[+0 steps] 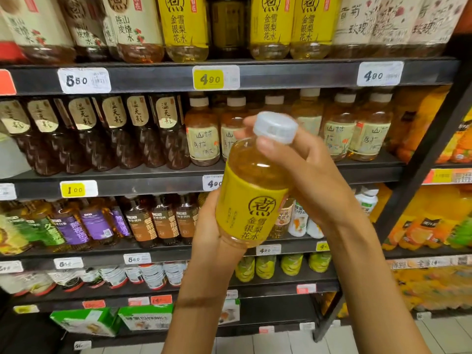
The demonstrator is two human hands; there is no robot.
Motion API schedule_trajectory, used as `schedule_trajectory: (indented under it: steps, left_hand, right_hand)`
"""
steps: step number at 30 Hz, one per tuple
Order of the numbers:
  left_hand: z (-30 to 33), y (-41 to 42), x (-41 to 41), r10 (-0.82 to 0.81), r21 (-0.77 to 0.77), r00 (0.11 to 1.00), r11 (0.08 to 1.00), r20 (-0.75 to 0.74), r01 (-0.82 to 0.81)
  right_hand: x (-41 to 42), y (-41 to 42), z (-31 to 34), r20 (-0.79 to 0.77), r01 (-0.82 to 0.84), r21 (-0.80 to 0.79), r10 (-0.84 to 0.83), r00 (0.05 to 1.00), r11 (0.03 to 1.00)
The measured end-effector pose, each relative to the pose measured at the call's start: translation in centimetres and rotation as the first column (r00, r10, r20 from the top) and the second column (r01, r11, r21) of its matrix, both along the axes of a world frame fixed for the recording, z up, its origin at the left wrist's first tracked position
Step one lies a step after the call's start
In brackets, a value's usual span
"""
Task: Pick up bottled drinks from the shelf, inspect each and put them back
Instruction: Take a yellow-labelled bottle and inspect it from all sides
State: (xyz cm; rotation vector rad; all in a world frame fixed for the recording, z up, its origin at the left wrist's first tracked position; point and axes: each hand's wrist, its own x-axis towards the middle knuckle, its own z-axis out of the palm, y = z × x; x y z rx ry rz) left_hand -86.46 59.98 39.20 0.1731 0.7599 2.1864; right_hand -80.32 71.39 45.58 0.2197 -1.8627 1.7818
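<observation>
Now the left hand cups the base of one clear plastic bottle with a yellow label and pale cap, fingers curled behind it, while the right hand pinches its neck and cap. It is held before the dark metal shelf, long axis tilted, cap up and rightward. I judge its slot is the gap between three matching yellow-labelled bottles above, nearer the right hand.

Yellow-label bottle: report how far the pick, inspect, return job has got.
Done: the yellow-label bottle is off the shelf; a gap shows among its matching bottles on the top shelf. In hand: the left hand holds its base, the right hand grips near the cap. Left: putting it back.
</observation>
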Motion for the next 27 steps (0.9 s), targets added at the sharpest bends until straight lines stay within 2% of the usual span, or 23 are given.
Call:
schedule_trajectory:
  steps: [3,5,11,13,16,18,20,24,25,27]
  left_hand:
    - [-0.9,0.4,-0.5,0.022,0.038,0.998,0.999,0.062,-0.024]
    - [-0.6,0.5,-0.6,-0.035,0.06,0.993,0.998,0.115,0.028]
    - [0.2,0.6,-1.2,0.007,0.059,0.999,0.998,0.047,-0.01]
    - [-0.4,0.7,-1.5,0.058,0.008,0.998,0.998,-0.032,-0.058]
    - [-0.7,0.3,-1.7,0.113,-0.239,0.946,0.952,-0.305,-0.191]
    - [-0.8,-0.3,-1.1,0.055,-0.281,0.814,0.924,-0.578,-0.261]
    - [-0.8,-0.8,-0.4,0.023,-0.219,0.666,0.935,-0.746,-0.278]
    - [-0.2,-0.5,0.1,-0.005,-0.202,0.594,0.943,-0.804,-0.265]
    - [-0.4,-0.4,0.2,-0.008,-0.201,0.598,0.945,-0.802,-0.257]
    - [-0.5,-0.5,0.4,-0.013,-0.196,0.664,0.96,-0.747,-0.202]
  right_hand:
    - [0.1,-0.4,-0.6,-0.059,-0.033,0.009,0.033,0.998,0.999]
    - [0.1,-0.4,-1.0,-0.108,-0.065,0.017,0.067,0.992,0.998]
    - [0.4,0.4,-1.5,-0.234,-0.163,0.155,0.196,0.952,0.974]
    - [0.2,0.4,-1.3,-0.239,-0.153,0.122,0.178,0.955,0.981]
    - [-0.3,0.3,-0.8,-0.207,-0.089,-0.036,0.08,0.975,0.995]
    - [-0.5,0.2,-0.5,-0.174,-0.042,-0.158,0.014,0.985,0.987]
    - [-0.7,0.0,-0.2,-0.135,0.054,-0.223,-0.086,0.987,0.973]
    - [-0.9,0.4,0.4,-0.02,0.114,-0.268,-0.123,0.992,0.957]
    - [-0.9,0.7,0.5,0.007,0.1,-0.243,-0.102,0.995,0.965]
    - [-1.0,1.6,0.8,0.035,0.035,-0.214,-0.028,0.999,0.976]
